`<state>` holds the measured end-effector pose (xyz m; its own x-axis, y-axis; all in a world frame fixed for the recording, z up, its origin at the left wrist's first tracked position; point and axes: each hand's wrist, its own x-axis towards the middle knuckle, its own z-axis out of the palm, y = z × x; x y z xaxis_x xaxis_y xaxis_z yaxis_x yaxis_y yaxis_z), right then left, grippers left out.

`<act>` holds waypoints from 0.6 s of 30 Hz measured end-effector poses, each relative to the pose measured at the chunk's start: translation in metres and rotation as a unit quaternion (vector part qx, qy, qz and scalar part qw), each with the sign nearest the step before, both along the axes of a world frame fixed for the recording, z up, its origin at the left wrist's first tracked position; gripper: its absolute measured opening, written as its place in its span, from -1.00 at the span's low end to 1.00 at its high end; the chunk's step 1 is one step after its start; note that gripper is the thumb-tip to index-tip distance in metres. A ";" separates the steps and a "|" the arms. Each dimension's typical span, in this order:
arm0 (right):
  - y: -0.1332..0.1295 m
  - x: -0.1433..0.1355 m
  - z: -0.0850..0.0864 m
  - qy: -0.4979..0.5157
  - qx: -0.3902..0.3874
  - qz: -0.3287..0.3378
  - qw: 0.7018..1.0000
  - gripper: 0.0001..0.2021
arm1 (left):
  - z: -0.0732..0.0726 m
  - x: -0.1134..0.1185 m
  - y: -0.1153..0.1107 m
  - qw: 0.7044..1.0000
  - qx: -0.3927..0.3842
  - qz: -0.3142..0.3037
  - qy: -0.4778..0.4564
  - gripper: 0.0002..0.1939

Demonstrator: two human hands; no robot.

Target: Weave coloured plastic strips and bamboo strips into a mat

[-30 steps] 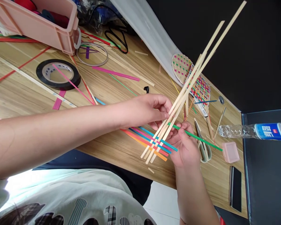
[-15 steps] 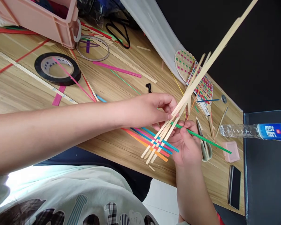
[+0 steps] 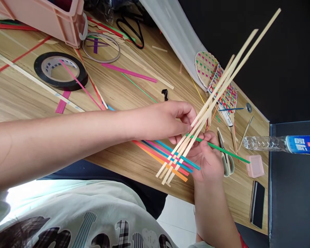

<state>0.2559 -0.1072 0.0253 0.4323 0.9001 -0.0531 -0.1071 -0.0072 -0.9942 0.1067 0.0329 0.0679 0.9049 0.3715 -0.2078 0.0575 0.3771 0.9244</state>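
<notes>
Pale, flat weaving strips (image 3: 223, 81) slant from lower left to upper right, their far ends fanned apart. Near their lower ends, blue, purple, red and orange strips (image 3: 182, 171) cross over and under them in a small woven patch. My left hand (image 3: 172, 119) pinches the pale strips above this patch, between thumb and fingers. A green strip (image 3: 222, 150) passes between the pale strips close to my left fingertips. Below and to the right, my right hand (image 3: 209, 156) grips the green strip between thumb and fingers, palm up beneath the weave. Some fingers of both hands are hidden.
Scissors (image 3: 226, 160), a pink case (image 3: 255, 166), a phone (image 3: 257, 204) and a plastic bottle (image 3: 299, 144) lie at right. Woven pieces (image 3: 208, 69) rest behind. Black tape (image 3: 38, 70), loose strips (image 3: 129, 73) and a pink bin (image 3: 67, 26) occupy the left and back.
The far ends of the pale strips have separated from a tight bundle. The green strip's right end has shifted a little to the left. Both hands stay nearly in place.
</notes>
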 end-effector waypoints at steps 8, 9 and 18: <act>0.001 -0.011 0.004 -0.001 -0.012 0.011 1.000 -0.74 | -0.006 -0.001 0.004 0.996 0.091 0.003 0.017 -0.91; 0.002 -0.011 0.004 0.014 -0.014 0.018 1.000 -0.76 | -0.007 0.000 0.005 0.994 0.110 0.010 0.022 -0.91; 0.008 0.008 0.010 0.080 0.067 -0.201 0.974 -0.86 | -0.011 0.004 0.005 0.990 0.091 0.097 0.049 -0.86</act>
<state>0.2641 -0.0997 0.0352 0.7473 0.6631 -0.0435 -0.2291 0.1957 -0.9535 0.1111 0.0382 0.0574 0.7917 0.5752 -0.2055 0.0938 0.2179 0.9714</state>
